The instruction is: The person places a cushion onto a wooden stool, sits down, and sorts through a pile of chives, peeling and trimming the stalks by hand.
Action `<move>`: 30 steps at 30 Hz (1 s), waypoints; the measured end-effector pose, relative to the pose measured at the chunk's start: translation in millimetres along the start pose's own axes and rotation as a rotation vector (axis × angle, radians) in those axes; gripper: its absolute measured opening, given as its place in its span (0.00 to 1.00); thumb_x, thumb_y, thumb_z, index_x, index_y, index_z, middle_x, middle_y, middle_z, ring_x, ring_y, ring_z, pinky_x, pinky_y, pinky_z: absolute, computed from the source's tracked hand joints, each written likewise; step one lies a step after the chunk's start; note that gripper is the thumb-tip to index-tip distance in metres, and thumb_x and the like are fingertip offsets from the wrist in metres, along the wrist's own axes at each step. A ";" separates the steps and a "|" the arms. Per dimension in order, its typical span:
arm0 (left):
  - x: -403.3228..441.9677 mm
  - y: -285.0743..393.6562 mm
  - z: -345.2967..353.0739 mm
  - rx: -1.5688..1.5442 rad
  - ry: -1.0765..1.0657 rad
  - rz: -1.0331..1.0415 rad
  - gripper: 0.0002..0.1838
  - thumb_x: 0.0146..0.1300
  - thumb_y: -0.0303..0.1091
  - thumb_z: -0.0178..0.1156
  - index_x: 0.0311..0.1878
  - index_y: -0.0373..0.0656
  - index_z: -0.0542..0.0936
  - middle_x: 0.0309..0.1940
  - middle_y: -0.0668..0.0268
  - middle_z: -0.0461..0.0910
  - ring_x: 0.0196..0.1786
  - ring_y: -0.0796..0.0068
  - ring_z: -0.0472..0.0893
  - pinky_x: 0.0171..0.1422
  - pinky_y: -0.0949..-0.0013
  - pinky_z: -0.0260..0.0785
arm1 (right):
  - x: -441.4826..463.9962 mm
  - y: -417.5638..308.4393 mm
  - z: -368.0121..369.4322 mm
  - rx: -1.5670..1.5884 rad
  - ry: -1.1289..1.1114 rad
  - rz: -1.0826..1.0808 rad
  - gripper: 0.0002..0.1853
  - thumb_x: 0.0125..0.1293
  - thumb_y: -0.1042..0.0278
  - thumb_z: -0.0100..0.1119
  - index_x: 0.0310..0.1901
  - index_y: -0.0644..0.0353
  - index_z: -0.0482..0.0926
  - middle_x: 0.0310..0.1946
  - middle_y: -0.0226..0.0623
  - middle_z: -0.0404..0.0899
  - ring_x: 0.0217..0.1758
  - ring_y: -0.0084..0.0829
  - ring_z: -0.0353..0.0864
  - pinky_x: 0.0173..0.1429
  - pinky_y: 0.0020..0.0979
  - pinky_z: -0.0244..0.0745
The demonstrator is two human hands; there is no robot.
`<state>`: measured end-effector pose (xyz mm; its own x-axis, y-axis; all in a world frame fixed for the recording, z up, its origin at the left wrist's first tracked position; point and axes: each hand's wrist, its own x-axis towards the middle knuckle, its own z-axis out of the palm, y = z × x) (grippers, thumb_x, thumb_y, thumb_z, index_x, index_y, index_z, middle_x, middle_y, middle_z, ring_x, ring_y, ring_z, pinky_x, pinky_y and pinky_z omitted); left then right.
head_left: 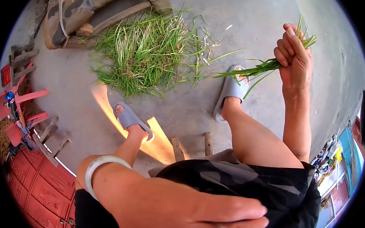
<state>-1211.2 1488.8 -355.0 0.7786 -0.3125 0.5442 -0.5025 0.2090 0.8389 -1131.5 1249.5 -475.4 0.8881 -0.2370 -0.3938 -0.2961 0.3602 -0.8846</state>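
A bunch of long green stalks point(266, 67) is gripped in my right hand point(295, 55), raised at the upper right above one slipper. The cut ends stick out past the thumb, and the leafy ends hang toward the left. My left hand point(195, 209), with a pale bangle on the wrist and a ring, lies low over the dark patterned shorts point(244, 176). Its fingers are stretched out, with nothing seen in them. A large heap of green stalks point(142, 52) lies on the concrete floor at the upper left, away from both hands.
Two grey slippers point(131, 117) are on my feet, below and right of the heap. Wooden furniture point(71, 13) stands at the upper left. Red chairs point(30, 96) and a red door point(43, 185) are at the left. Loose stalks and pale scraps lie right of the heap.
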 end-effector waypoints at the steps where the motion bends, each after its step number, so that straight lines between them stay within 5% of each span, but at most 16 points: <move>1: -3.5 9.4 -8.1 -0.003 -0.019 -0.068 0.12 0.53 0.32 0.62 0.42 0.44 0.83 0.45 0.66 0.81 0.35 0.71 0.80 0.46 0.67 0.76 | 1.1 0.9 -0.2 -0.007 0.005 -0.005 0.10 0.67 0.69 0.55 0.45 0.66 0.74 0.18 0.19 0.51 0.18 0.13 0.47 0.21 0.19 0.45; 6: -6.1 -45.0 -51.0 0.371 -0.445 -0.455 0.07 0.54 0.23 0.59 0.38 0.37 0.80 0.31 0.60 0.80 0.32 0.66 0.80 0.45 0.68 0.73 | 1.0 -5.4 -3.3 0.020 -0.004 0.006 0.10 0.68 0.68 0.55 0.45 0.65 0.73 0.17 0.18 0.51 0.18 0.13 0.47 0.21 0.19 0.45; 7: -34.6 -106.9 -50.0 0.140 -0.203 -0.564 0.07 0.59 0.21 0.57 0.41 0.36 0.80 0.33 0.61 0.81 0.33 0.72 0.79 0.42 0.72 0.71 | 0.7 -5.1 -2.3 0.027 -0.009 0.005 0.10 0.68 0.68 0.55 0.45 0.65 0.73 0.17 0.18 0.51 0.18 0.12 0.47 0.21 0.19 0.45; 8: -64.3 -149.2 -48.1 -0.016 -0.158 -1.108 0.08 0.62 0.24 0.56 0.43 0.34 0.79 0.33 0.62 0.81 0.35 0.78 0.79 0.40 0.73 0.71 | -1.1 -5.9 -2.3 0.030 -0.012 0.004 0.10 0.68 0.68 0.55 0.45 0.64 0.73 0.17 0.18 0.51 0.18 0.12 0.47 0.20 0.18 0.45; 10: -119.6 -226.7 -54.0 0.411 -0.262 -0.976 0.11 0.63 0.28 0.58 0.47 0.35 0.79 0.37 0.63 0.80 0.36 0.79 0.78 0.42 0.75 0.71 | -2.2 -8.0 -5.8 0.018 -0.006 0.007 0.09 0.68 0.68 0.55 0.44 0.64 0.73 0.17 0.18 0.52 0.17 0.12 0.47 0.20 0.18 0.45; 12: -142.6 -279.0 -57.7 0.527 -0.141 -0.874 0.13 0.63 0.30 0.58 0.49 0.36 0.78 0.46 0.58 0.79 0.45 0.69 0.80 0.51 0.69 0.72 | -4.3 -7.3 -9.1 0.003 0.014 0.025 0.09 0.68 0.67 0.54 0.44 0.64 0.73 0.17 0.18 0.52 0.17 0.12 0.47 0.20 0.18 0.45; 14: -147.7 -304.1 -67.2 0.912 -0.277 -0.804 0.18 0.62 0.33 0.57 0.54 0.37 0.76 0.58 0.51 0.73 0.58 0.56 0.74 0.64 0.60 0.65 | -3.8 -7.8 -14.8 -0.004 0.027 0.020 0.09 0.68 0.67 0.55 0.44 0.63 0.74 0.17 0.18 0.52 0.17 0.11 0.47 0.20 0.18 0.45; 15: -148.5 -310.6 -69.2 0.966 -0.249 -1.008 0.23 0.62 0.37 0.57 0.59 0.38 0.73 0.66 0.49 0.64 0.68 0.50 0.63 0.72 0.56 0.55 | -2.1 -8.8 -19.6 -0.004 0.028 0.019 0.09 0.68 0.67 0.55 0.44 0.63 0.73 0.17 0.18 0.52 0.17 0.11 0.47 0.20 0.18 0.45; 16: -146.1 -313.7 -76.0 1.001 -0.207 -1.094 0.26 0.62 0.39 0.58 0.63 0.39 0.70 0.69 0.49 0.59 0.69 0.49 0.61 0.72 0.57 0.55 | 0.3 -9.7 -23.2 -0.002 0.029 0.016 0.09 0.68 0.66 0.55 0.44 0.63 0.73 0.17 0.18 0.52 0.18 0.11 0.47 0.20 0.17 0.45; 26: -138.0 -323.4 -60.9 1.280 -0.253 -1.221 0.30 0.54 0.43 0.67 0.58 0.39 0.72 0.67 0.51 0.60 0.68 0.50 0.60 0.66 0.50 0.61 | -0.3 -5.5 -34.7 -0.015 0.033 0.063 0.09 0.68 0.65 0.55 0.43 0.62 0.74 0.16 0.18 0.54 0.17 0.11 0.49 0.20 0.18 0.46; 30: -144.3 -327.7 -70.3 1.226 -0.184 -1.204 0.23 0.54 0.41 0.65 0.47 0.34 0.78 0.65 0.56 0.62 0.67 0.53 0.61 0.67 0.50 0.57 | -0.9 -3.9 -35.2 -0.005 0.052 0.087 0.09 0.68 0.65 0.56 0.43 0.61 0.74 0.16 0.18 0.55 0.17 0.12 0.49 0.20 0.18 0.46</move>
<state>-1132.5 1530.6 -708.9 0.8965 0.1374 -0.4212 0.2441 -0.9465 0.2109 -1143.5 1216.5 -480.4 0.8395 -0.2514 -0.4817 -0.3734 0.3772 -0.8475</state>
